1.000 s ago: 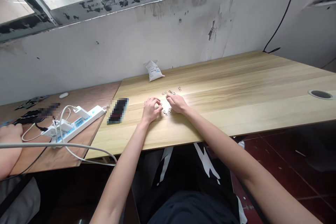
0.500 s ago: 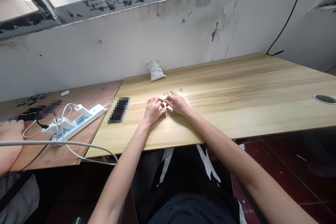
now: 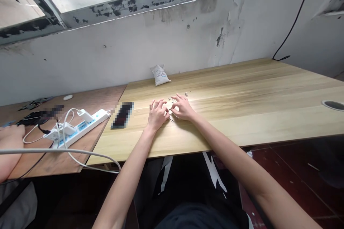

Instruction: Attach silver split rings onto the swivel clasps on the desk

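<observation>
My left hand (image 3: 158, 114) and my right hand (image 3: 182, 108) sit close together on the pale wooden desk (image 3: 242, 121), fingers curled downward with the tips almost meeting. Small metal loop-shaped pieces (image 3: 172, 118) lie around and under both hands, with one more (image 3: 186, 94) farther back. The fingers hide part of the pile. The pieces are too small to tell whether either hand holds one.
A white sachet (image 3: 161, 76) leans against the wall. A blurred phone (image 3: 123, 115) lies left of my hands. On the brown board (image 3: 107, 96) stands a white power strip (image 3: 80, 128) with cables, beside a co-worker's hand (image 3: 10, 136).
My right hand has shifted slightly to the right, and my fingers have spread a little. The view has tilted slightly upward, so the desk sits lower in the picture.
</observation>
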{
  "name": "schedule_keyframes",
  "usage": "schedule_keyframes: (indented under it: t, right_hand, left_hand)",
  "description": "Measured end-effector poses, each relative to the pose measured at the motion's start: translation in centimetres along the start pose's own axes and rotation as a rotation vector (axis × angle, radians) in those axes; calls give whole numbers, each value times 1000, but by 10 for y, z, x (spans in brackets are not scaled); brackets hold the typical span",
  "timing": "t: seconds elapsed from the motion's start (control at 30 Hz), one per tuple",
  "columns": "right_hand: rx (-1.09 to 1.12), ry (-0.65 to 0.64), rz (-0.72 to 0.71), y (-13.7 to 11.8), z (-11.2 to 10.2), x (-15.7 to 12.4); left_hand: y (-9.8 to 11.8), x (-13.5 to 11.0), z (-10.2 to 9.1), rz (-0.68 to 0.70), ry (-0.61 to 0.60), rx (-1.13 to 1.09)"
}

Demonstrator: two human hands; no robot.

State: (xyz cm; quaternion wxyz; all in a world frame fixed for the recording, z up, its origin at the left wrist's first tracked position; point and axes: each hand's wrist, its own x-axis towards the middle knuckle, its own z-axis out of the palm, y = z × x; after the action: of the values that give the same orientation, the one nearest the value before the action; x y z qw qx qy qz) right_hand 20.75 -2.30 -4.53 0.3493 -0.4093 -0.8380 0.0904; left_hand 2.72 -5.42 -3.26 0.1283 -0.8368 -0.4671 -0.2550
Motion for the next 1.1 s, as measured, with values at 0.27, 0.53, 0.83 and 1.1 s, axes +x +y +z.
schedule_keyframes:
  t: [0.27, 0.53, 0.83, 1.1]
  right_hand:
    - [13, 25, -12, -5, 0, 1]
    - [98, 29, 64, -5, 1, 4]
    - [216, -8, 177, -3, 0, 5]
    - [196, -67, 262, -2, 0, 5]
  left_hand:
    - [2, 0, -2, 18, 3, 7]
    - [3, 1, -2, 26, 27, 7]
    - [7, 1, -6, 33, 73, 51]
    - [8, 1, 1, 70, 88, 103]
